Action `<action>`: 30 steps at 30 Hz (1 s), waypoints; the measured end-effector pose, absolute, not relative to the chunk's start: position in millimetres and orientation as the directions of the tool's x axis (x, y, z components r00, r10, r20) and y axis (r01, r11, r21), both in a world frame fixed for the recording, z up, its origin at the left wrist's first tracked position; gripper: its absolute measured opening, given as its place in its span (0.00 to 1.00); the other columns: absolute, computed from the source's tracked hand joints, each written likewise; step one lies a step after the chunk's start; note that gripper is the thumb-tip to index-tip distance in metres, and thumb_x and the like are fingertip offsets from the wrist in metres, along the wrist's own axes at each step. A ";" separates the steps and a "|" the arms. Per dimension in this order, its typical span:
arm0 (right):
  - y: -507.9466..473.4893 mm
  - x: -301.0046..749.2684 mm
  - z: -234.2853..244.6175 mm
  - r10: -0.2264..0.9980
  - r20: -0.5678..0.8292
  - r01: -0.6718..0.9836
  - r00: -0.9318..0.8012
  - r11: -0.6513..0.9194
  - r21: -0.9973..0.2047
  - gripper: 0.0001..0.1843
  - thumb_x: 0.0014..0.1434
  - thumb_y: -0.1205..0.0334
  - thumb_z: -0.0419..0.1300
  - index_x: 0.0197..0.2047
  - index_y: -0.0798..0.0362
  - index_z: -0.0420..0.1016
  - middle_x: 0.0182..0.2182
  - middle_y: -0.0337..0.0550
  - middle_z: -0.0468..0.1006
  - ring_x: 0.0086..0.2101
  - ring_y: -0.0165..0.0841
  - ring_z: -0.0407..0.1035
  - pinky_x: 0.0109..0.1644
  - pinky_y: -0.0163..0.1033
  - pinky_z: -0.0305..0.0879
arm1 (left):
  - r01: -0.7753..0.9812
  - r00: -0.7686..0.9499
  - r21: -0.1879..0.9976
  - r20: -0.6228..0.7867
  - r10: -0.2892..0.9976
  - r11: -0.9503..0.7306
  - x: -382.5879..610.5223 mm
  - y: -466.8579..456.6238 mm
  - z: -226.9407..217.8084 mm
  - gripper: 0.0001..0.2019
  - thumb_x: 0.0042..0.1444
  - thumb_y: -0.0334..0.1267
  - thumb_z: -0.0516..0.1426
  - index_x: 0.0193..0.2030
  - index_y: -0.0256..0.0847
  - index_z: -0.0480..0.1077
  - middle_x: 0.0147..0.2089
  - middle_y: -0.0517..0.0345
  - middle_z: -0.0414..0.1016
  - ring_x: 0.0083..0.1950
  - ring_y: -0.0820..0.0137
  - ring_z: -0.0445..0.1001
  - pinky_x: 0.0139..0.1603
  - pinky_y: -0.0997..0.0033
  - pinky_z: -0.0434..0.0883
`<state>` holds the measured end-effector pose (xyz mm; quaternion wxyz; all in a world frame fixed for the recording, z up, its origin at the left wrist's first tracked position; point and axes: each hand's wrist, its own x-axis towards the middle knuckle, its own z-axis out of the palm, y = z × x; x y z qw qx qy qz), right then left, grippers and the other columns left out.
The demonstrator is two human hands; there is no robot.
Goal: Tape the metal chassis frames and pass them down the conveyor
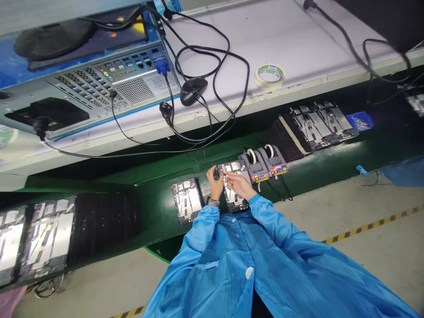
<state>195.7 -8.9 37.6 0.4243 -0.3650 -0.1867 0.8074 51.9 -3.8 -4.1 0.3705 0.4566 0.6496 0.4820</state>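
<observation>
An opened tablet-like device point(236, 202) with silver panels and dark flex strips lies in front of me on the green bench. At its upper left corner, my left hand point(216, 183) is closed, with thumb and fingers around something small and dark. My right hand point(241, 185) reaches across the device from the right, its index finger and thumb brought together near my left fingertips. Whatever is between the right fingers is too small to make out. A second opened device point(187, 201) rests to the left of my left wrist.
Two grey tape dispensers point(259, 165) with lit displays stand right of the device. More opened devices point(323, 126) lie on a black tray at right, others point(49, 234) at far left. On the white shelf point(274, 35) are a computer case point(132, 88), mouse point(193, 91), cables and tape roll point(270, 76).
</observation>
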 end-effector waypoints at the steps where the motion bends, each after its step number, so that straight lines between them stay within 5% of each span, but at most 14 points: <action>1: -7.4 196.5 37.0 0.816 -0.437 -0.543 -0.377 -0.578 -0.610 0.22 0.54 0.60 0.68 0.53 0.54 0.78 0.35 0.44 0.80 0.26 0.29 0.66 0.30 0.36 0.60 | 0.240 -0.302 0.965 -0.033 0.953 0.109 51.9 -3.7 -2.8 0.24 0.62 0.39 0.61 0.64 0.48 0.67 0.66 0.46 0.63 0.66 0.59 0.65 0.65 0.59 0.66; 17: -4.8 201.0 34.0 0.800 -0.435 -0.541 -0.413 -0.599 -0.590 0.17 0.57 0.59 0.65 0.50 0.53 0.78 0.35 0.44 0.79 0.27 0.30 0.66 0.31 0.37 0.60 | 0.250 -0.253 0.965 -0.015 0.967 0.080 52.7 -0.9 0.8 0.16 0.63 0.36 0.58 0.58 0.48 0.74 0.68 0.47 0.60 0.74 0.58 0.57 0.72 0.55 0.59; 30: 1.9 200.8 36.5 0.735 -0.532 -0.539 -0.419 -0.674 -0.506 0.13 0.59 0.58 0.62 0.45 0.54 0.79 0.33 0.44 0.78 0.27 0.29 0.64 0.31 0.36 0.59 | 0.349 -0.195 0.937 0.054 0.979 0.017 50.3 0.6 -8.0 0.11 0.66 0.37 0.56 0.51 0.45 0.78 0.70 0.48 0.59 0.70 0.59 0.62 0.73 0.54 0.59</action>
